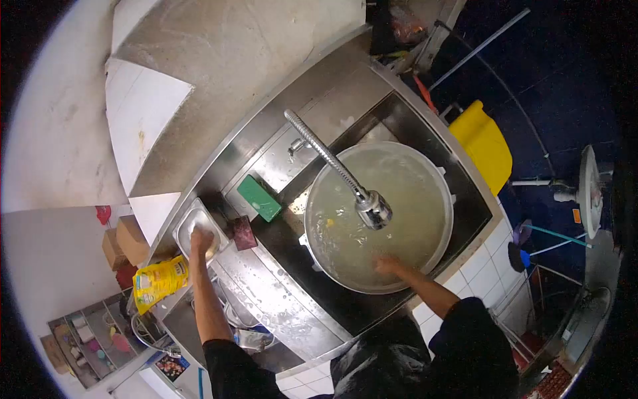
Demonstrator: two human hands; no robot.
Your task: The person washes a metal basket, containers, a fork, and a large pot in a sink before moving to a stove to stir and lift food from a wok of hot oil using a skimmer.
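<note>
My left hand (201, 240) reaches down into a small rectangular metal tray (185, 228) on the left of the counter. Its fingers look bunched together, and I cannot make out what is in them. My right hand (385, 265) dips into cloudy water in a large round metal pot (314, 193) standing in the sink. The water hides its fingers. Above the pot hangs a faucet head (375, 211) on a flexible chrome hose (325, 154). A small yellow bit floats at the pot's left side.
A green sponge block (259, 197) and a dark red scouring pad (244, 233) lie between tray and sink (419, 120). A yellow bag (161, 282) stands beside the tray. Beyond the sink's right edge is a yellow plastic object (482, 146). Metal bowls sit at lower left.
</note>
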